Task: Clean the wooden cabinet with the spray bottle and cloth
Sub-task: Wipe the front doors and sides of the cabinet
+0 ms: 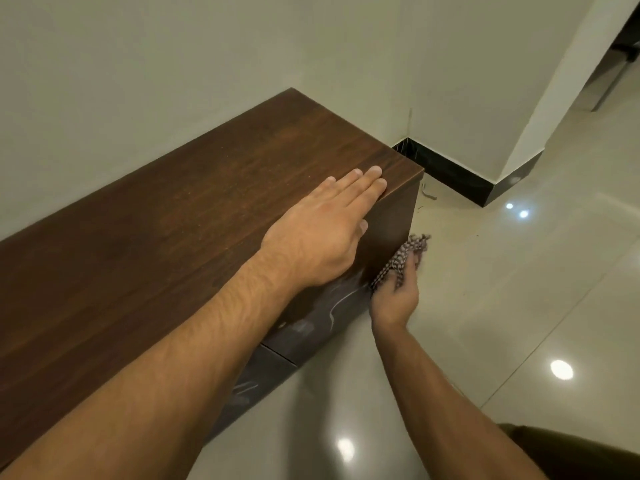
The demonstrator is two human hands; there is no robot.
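A low, long wooden cabinet (180, 216) with a dark brown top runs along the wall. My left hand (325, 226) lies flat on the top near its right end, fingers together, thumb over the front edge, holding nothing. My right hand (396, 296) is lower, at the cabinet's front face, gripping a bunched checked cloth (403, 259) pressed against that face. Pale wet streaks (332, 306) show on the front panel beside the cloth. No spray bottle is in view.
A glossy light tiled floor (502, 306) spreads to the right of the cabinet. A black skirting board (460, 178) lines the wall corner behind the cabinet's end. A small pale scrap (427, 192) lies on the floor there. Furniture legs (609, 84) stand far right.
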